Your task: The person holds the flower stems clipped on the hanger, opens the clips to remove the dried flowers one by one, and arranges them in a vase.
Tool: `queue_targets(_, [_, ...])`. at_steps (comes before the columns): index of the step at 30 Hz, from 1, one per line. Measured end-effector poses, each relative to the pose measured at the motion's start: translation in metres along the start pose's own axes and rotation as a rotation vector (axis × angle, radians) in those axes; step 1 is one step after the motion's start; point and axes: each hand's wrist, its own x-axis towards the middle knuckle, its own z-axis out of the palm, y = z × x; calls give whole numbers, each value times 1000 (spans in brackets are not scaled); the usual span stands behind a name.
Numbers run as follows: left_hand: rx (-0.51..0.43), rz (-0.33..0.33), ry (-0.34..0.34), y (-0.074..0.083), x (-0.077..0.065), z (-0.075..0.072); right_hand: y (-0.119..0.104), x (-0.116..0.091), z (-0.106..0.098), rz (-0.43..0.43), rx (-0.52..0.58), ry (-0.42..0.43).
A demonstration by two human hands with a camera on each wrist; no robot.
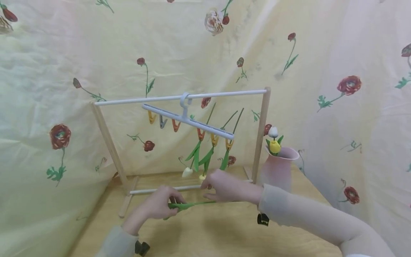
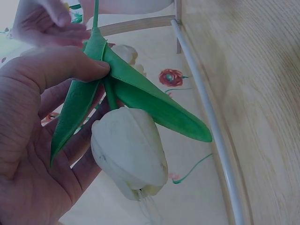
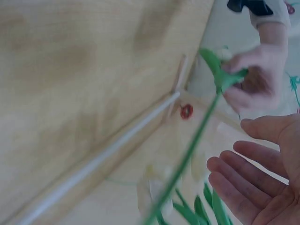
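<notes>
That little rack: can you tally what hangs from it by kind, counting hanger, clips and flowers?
Hanger: 1
Clips: 6
Hanging flowers: 3
Total: 10

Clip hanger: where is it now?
Head view, near centre: the clip hanger hooks over the rack's white top bar, above the left hand and right hand.
</notes>
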Motion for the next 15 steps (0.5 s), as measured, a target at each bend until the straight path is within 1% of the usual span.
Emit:
queue_targets(3, [-12, 2, -1, 3, -1, 3, -5, -6, 10, -3, -2, 2])
queue_targets(7, [-18, 16, 3, 6, 0, 3, -10, -9, 15, -14, -8, -1])
queue_targets(15, [8, 40, 26, 8, 3, 3, -14, 0, 15, -5, 40, -17])
